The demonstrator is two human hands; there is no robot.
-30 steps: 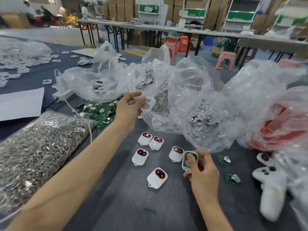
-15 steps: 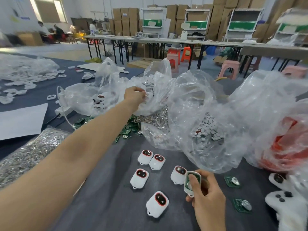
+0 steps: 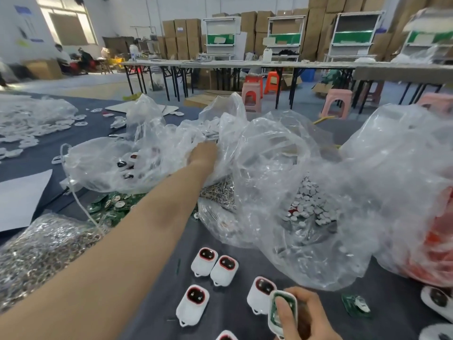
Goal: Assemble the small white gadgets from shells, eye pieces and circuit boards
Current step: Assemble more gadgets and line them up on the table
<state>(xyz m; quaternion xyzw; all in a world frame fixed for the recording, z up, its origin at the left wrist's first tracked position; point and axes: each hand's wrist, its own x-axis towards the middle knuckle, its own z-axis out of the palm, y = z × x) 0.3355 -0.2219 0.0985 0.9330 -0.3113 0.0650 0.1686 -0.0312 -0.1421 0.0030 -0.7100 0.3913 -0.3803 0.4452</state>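
My left hand (image 3: 203,156) reaches far back into a clear plastic bag of white shells (image 3: 208,128); the plastic hides its fingers. Near the bottom edge my right hand (image 3: 305,317) grips an open white shell with a green circuit board inside (image 3: 282,311), thumb pressed on the board. Several assembled white gadgets with red-rimmed eye pieces (image 3: 204,261) lie on the dark table (image 3: 157,278) between my arms. Another clear bag at the left holds eye pieces (image 3: 127,165).
A heap of green circuit boards (image 3: 110,207) lies under my left forearm, with one loose board (image 3: 356,305) at the right. Bags of metal rings (image 3: 36,246), round white discs (image 3: 306,204) and red parts (image 3: 436,241) crowd the table. A white sheet (image 3: 19,197) lies left.
My left hand has gone from holding a white piece near the bags to reaching deeper into the shell bag. The right hand stays on the shell with the board.
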